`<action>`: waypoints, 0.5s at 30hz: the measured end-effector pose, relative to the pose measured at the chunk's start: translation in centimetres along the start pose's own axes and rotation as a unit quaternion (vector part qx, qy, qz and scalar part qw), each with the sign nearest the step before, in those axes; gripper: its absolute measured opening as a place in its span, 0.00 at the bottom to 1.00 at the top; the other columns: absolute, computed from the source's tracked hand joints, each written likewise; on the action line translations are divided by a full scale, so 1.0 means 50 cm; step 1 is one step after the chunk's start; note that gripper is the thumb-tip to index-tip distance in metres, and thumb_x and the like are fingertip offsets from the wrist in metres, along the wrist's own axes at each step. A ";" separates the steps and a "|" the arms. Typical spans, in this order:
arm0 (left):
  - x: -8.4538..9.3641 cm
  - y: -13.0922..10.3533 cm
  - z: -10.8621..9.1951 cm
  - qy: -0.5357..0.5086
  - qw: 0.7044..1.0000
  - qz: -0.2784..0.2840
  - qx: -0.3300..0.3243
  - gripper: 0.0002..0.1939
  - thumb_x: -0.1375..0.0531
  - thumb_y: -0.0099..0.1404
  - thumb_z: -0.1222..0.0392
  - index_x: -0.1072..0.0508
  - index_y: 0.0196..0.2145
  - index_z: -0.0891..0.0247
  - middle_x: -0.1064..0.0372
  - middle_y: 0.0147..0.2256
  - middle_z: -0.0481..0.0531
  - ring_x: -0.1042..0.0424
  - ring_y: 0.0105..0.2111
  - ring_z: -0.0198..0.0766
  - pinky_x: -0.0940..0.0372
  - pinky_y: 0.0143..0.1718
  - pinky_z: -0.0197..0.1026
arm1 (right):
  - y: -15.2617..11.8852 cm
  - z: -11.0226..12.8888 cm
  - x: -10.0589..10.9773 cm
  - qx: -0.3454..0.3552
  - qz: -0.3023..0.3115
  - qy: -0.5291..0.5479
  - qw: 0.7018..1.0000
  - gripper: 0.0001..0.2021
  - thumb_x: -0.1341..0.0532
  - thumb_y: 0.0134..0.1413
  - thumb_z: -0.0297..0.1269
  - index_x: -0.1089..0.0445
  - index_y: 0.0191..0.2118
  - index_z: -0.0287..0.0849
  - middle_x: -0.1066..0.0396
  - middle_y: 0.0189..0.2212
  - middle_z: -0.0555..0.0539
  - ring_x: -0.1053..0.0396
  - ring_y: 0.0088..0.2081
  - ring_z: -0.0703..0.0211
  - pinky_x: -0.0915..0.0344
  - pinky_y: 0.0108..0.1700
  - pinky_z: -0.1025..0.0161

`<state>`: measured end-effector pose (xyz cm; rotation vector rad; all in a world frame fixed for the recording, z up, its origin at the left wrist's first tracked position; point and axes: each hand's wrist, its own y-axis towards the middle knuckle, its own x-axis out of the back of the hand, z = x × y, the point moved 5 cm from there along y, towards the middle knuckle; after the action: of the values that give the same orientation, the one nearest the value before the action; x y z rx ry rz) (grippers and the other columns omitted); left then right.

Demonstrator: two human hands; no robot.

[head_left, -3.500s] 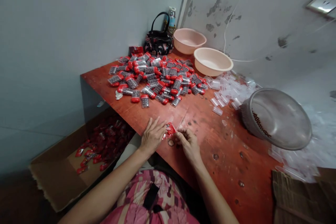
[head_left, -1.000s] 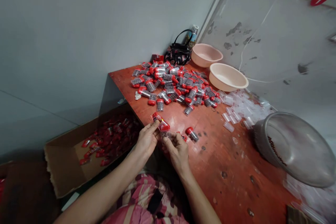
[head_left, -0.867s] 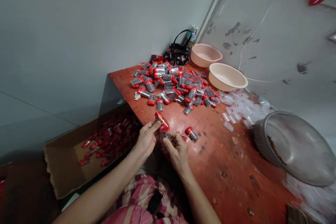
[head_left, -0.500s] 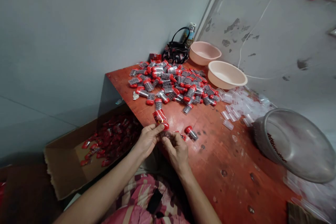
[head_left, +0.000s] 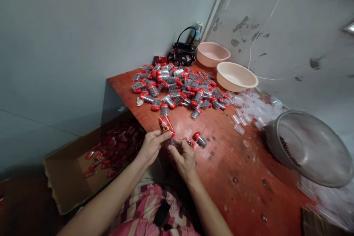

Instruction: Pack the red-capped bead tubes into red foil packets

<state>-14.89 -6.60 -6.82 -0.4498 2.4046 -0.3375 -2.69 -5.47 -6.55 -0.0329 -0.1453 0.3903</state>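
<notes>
My left hand (head_left: 153,146) is closed, thumb on top, round the lower part of a red printed packet (head_left: 165,124). Just below it, a small clear bottle of dark beads (head_left: 171,141) shows between both hands, its end pinched by my right hand (head_left: 183,158). Whether the bottle sits inside the packet I cannot tell. On the table beyond lies a pile of red-capped bead bottles (head_left: 177,86). A single capped bottle (head_left: 199,139) rests to the right of my fingers. Another red packet (head_left: 190,143), partly hidden, lies behind my right hand.
A cardboard box (head_left: 66,169) with many red packets stands low on the left. Along the wall on the red table (head_left: 221,177) are a black handbag (head_left: 181,54), two pale basins (head_left: 212,54), loose clear tubes (head_left: 249,108) and a grey tilted bowl (head_left: 312,147) holding dark beads.
The whole view has shifted slightly, so things sit a little further left. Both hands keep their grip on the packet and bottle, with hardly any movement between them.
</notes>
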 end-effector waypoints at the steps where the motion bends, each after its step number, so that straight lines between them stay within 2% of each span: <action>1: -0.001 -0.001 -0.001 0.001 1.000 0.010 0.009 0.08 0.34 0.46 0.62 0.26 0.22 0.70 0.30 0.21 0.52 0.33 0.21 0.34 0.37 0.26 0.37 | 0.001 -0.007 -0.004 -0.021 0.015 0.045 0.999 0.08 0.40 0.49 0.41 0.34 0.34 0.43 0.32 0.22 0.52 0.36 0.20 0.64 0.39 0.22 0.67; 4: -0.007 -0.003 0.003 0.018 0.997 0.062 0.044 0.09 0.35 0.49 0.60 0.26 0.23 0.71 0.30 0.21 0.53 0.32 0.20 0.36 0.37 0.24 0.39 | 0.002 -0.021 -0.011 -0.067 0.041 0.155 0.985 0.09 0.39 0.48 0.40 0.37 0.31 0.42 0.36 0.17 0.55 0.40 0.15 0.67 0.44 0.16 0.70; 6: -0.005 -0.003 0.008 0.036 0.996 0.074 0.043 0.09 0.36 0.50 0.59 0.26 0.23 0.70 0.29 0.21 0.54 0.32 0.21 0.36 0.37 0.25 0.39 | -0.001 -0.020 -0.008 -0.060 0.021 0.153 0.986 0.08 0.39 0.48 0.40 0.36 0.31 0.42 0.35 0.18 0.55 0.39 0.15 0.67 0.43 0.17 0.70; 10: 0.007 -0.007 0.012 0.080 0.996 -0.002 -0.027 0.08 0.34 0.48 0.61 0.25 0.25 0.69 0.28 0.23 0.51 0.30 0.25 0.36 0.36 0.30 0.37 | -0.008 -0.002 0.010 0.016 -0.064 0.035 0.997 0.08 0.38 0.47 0.38 0.32 0.35 0.43 0.30 0.30 0.48 0.33 0.29 0.62 0.35 0.31 0.65; 11: 0.007 -0.010 0.013 0.082 0.996 -0.017 -0.038 0.08 0.35 0.48 0.61 0.25 0.26 0.69 0.28 0.23 0.51 0.30 0.25 0.36 0.36 0.29 0.36 | -0.008 -0.002 0.011 0.017 -0.069 0.034 0.997 0.08 0.38 0.47 0.38 0.32 0.35 0.42 0.30 0.30 0.48 0.33 0.29 0.61 0.35 0.31 0.65; 13: 0.001 -0.017 0.015 0.060 0.997 -0.018 -0.037 0.08 0.36 0.50 0.60 0.25 0.26 0.69 0.28 0.23 0.51 0.31 0.23 0.35 0.36 0.26 0.36 | -0.005 -0.013 0.004 -0.021 -0.047 0.094 0.994 0.08 0.38 0.47 0.39 0.33 0.34 0.42 0.31 0.24 0.50 0.34 0.22 0.64 0.37 0.24 0.67; 15: -0.010 -0.022 0.018 0.021 1.000 0.013 -0.012 0.09 0.37 0.52 0.59 0.26 0.27 0.69 0.28 0.23 0.51 0.32 0.19 0.34 0.37 0.23 0.37 | -0.002 -0.026 -0.006 -0.073 -0.016 0.185 0.980 0.09 0.37 0.47 0.39 0.34 0.32 0.40 0.34 0.17 0.54 0.40 0.15 0.68 0.43 0.16 0.71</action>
<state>-13.71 -7.49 -6.84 -0.4252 2.4561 -0.3098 -2.74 -5.66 -7.90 -0.2466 0.1933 0.3351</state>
